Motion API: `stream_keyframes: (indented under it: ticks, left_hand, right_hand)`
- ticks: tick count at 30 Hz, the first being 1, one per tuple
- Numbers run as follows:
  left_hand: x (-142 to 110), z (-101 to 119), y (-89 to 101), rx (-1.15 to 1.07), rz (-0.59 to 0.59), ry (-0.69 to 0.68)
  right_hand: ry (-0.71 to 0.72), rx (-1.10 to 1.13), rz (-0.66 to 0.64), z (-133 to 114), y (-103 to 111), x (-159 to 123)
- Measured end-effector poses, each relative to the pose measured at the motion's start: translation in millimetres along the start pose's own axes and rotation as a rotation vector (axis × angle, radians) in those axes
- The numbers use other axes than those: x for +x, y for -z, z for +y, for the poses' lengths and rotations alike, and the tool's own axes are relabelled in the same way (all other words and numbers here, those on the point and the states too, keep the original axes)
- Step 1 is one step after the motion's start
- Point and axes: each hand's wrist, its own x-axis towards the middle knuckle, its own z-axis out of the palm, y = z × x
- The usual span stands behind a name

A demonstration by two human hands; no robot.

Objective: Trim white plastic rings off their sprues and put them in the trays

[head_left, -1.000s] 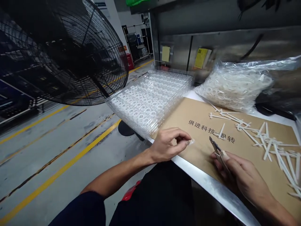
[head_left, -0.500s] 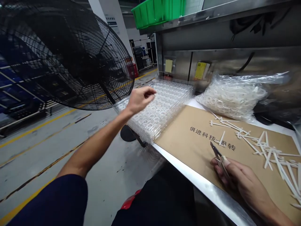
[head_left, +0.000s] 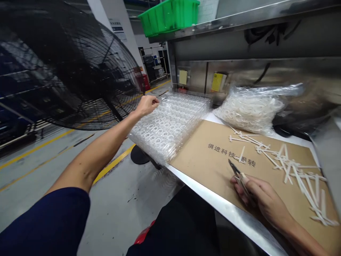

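Observation:
My left hand (head_left: 148, 105) is over the left edge of a stack of clear plastic trays (head_left: 183, 124), its thumb and fingers pinched together. Whatever sits between those fingertips is hidden from me. White rings (head_left: 157, 140) fill pockets in the nearer part of the top tray. In my right hand (head_left: 257, 193) is a pair of nippers (head_left: 241, 179), its jaws pointing away from me above a brown cardboard sheet (head_left: 197, 160) with printed characters. A white plastic sprue piece (head_left: 242, 155) lies just beyond the jaws, and several more sprues (head_left: 295, 170) are scattered to the right.
A clear bag of white rings (head_left: 247, 110) rests at the back of the bench. To the left stands a large black fan (head_left: 106, 78), close to my left arm. Overhead, a green bin (head_left: 170, 17) sits on a metal shelf (head_left: 239, 25).
My left hand has shifted left and slightly farther away across the trays, toward their left edge. My right hand keeps the nippers in about the same place over the cardboard. The view has turned slightly.

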Motion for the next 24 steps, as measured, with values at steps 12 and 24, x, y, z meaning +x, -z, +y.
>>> stream_keyframes:
  ticks: [12,24]
  left_hand:
    - [-6.9,314.5,-35.4,-0.392,-0.050,-0.791]
    - [-125.0,584.0,-97.4,-0.269,-0.631,-1.387]
  right_hand:
    - [0.309,-0.503,0.213,-3.7,4.3,5.5]
    - [0.438,-0.726,0.133,5.2,18.4,9.6]
